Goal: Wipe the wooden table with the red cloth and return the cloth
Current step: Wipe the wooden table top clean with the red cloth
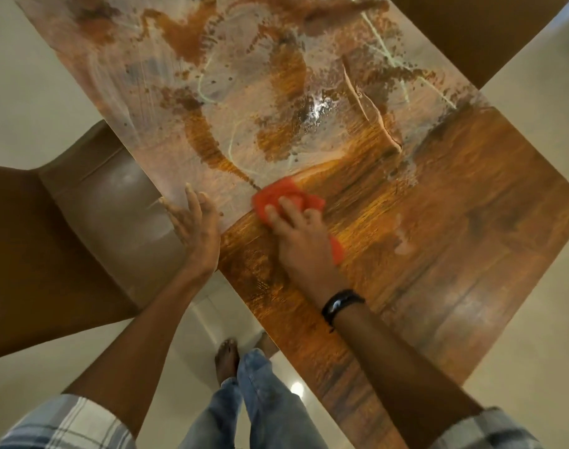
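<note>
right hand [301,241], fingers spread, presses the red cloth [281,193] on the wooden table [445,228] (smeared whitish farther off), left hand [192,220] flat at its left edge.

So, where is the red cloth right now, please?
In the head view, the red cloth lies on the wooden table under the right hand; the left hand rests flat just left of it.
</note>
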Action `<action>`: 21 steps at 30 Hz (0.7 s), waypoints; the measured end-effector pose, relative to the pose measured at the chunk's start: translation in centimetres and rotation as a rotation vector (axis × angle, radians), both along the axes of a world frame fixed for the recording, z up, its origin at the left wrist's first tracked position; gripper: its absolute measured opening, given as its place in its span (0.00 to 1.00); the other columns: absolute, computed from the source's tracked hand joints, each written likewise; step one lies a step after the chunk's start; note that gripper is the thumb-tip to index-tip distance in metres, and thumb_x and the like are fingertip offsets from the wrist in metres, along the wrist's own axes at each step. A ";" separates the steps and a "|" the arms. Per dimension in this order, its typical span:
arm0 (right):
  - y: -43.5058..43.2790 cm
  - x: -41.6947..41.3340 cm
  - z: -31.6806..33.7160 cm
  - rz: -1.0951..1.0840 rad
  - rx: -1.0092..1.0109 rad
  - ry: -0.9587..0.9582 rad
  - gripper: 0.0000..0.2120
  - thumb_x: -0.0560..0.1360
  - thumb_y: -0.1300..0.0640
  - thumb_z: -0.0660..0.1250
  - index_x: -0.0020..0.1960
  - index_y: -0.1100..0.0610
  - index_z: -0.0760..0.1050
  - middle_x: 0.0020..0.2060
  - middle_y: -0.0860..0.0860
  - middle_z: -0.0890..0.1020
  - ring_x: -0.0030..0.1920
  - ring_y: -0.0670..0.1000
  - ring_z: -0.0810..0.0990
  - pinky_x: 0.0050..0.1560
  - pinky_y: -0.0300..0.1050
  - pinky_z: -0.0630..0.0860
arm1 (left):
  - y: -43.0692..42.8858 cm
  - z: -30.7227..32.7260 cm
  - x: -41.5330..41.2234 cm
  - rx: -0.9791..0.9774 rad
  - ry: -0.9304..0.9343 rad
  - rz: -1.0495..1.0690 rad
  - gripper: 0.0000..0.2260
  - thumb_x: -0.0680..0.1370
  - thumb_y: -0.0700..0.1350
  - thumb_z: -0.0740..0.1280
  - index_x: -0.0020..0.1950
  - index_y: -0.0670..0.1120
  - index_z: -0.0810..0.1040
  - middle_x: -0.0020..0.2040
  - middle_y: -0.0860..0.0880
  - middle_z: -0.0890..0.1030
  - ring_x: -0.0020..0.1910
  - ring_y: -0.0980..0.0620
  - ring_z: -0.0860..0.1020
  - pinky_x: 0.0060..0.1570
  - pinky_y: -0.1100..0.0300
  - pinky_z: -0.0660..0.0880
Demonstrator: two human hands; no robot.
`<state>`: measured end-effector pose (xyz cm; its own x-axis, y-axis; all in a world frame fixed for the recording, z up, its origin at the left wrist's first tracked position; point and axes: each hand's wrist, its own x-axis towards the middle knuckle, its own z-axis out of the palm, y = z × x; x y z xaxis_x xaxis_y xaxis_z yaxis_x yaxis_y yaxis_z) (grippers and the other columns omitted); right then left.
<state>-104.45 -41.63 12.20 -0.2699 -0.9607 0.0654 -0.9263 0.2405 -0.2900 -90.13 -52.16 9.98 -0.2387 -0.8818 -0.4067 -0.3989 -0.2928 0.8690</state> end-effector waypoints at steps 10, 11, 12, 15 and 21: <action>1.2 -13.5 -0.8 0.052 0.032 0.076 0.22 0.78 0.61 0.60 0.71 0.49 0.71 0.71 0.52 0.72 0.57 0.60 0.72 0.56 0.50 0.70 | 0.4 0.4 -1.1 -0.112 -0.205 0.089 0.24 0.87 0.52 0.43 0.82 0.52 0.42 0.80 0.44 0.31 0.80 0.43 0.34 0.76 0.43 0.34; 1.0 -16.7 -0.8 -0.038 0.033 0.081 0.21 0.79 0.60 0.60 0.71 0.50 0.72 0.70 0.53 0.73 0.57 0.61 0.73 0.57 0.50 0.66 | 0.4 0.3 -1.3 -0.137 -0.244 0.102 0.24 0.87 0.52 0.44 0.82 0.51 0.43 0.80 0.42 0.32 0.80 0.43 0.35 0.76 0.44 0.35; 0.7 -19.0 -0.7 -0.127 0.032 0.073 0.19 0.79 0.59 0.60 0.70 0.51 0.73 0.69 0.55 0.74 0.57 0.62 0.74 0.57 0.50 0.65 | 0.4 -0.1 -1.3 -0.159 -0.289 0.111 0.24 0.87 0.51 0.45 0.82 0.49 0.45 0.81 0.40 0.34 0.81 0.42 0.37 0.77 0.45 0.36; -0.1 -19.7 -0.5 -0.271 0.041 0.060 0.20 0.80 0.54 0.56 0.70 0.53 0.73 0.69 0.57 0.73 0.57 0.64 0.73 0.55 0.51 0.65 | 0.8 -0.9 -1.2 -0.199 -0.374 0.065 0.35 0.81 0.64 0.38 0.82 0.46 0.48 0.81 0.37 0.38 0.81 0.39 0.40 0.77 0.43 0.39; 6.4 -5.9 -0.7 0.132 -0.001 -0.018 0.23 0.78 0.61 0.58 0.72 0.50 0.71 0.71 0.53 0.72 0.53 0.55 0.68 0.49 0.49 0.72 | 2.5 -0.2 -2.9 -0.303 -0.441 0.162 0.41 0.76 0.72 0.40 0.83 0.49 0.47 0.82 0.40 0.38 0.82 0.43 0.41 0.79 0.43 0.41</action>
